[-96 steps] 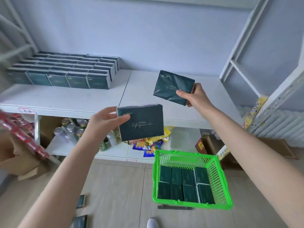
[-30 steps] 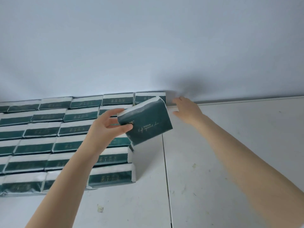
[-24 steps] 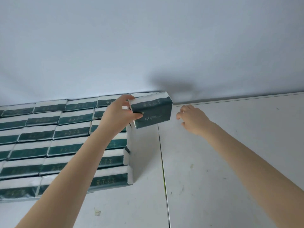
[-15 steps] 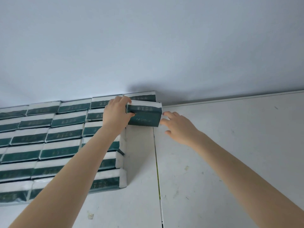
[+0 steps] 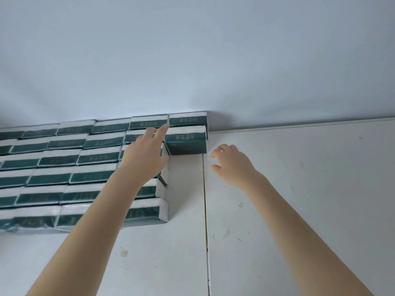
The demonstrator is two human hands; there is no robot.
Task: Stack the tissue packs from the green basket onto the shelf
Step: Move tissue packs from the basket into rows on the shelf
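Note:
Dark green tissue packs with white edges stand in several rows on the white shelf (image 5: 299, 189) against the wall. Two packs form a new column at the right end: one (image 5: 188, 120) at the wall and one (image 5: 185, 140) just in front of it. My left hand (image 5: 145, 159) hovers over the rows beside the front pack, fingers straight, a fingertip near its upper left corner, holding nothing. My right hand (image 5: 230, 163) is just right of that pack, fingers loosely curled, empty. The green basket is out of view.
A seam (image 5: 205, 210) runs front to back across the shelf just right of the new column. A pale blue wall (image 5: 192, 60) closes the back. Bare shelf surface with small marks lies to the right of the packs.
My left hand set its pack down in front of the pack at the wall and let go. My right hand drew back from the pack's right side.

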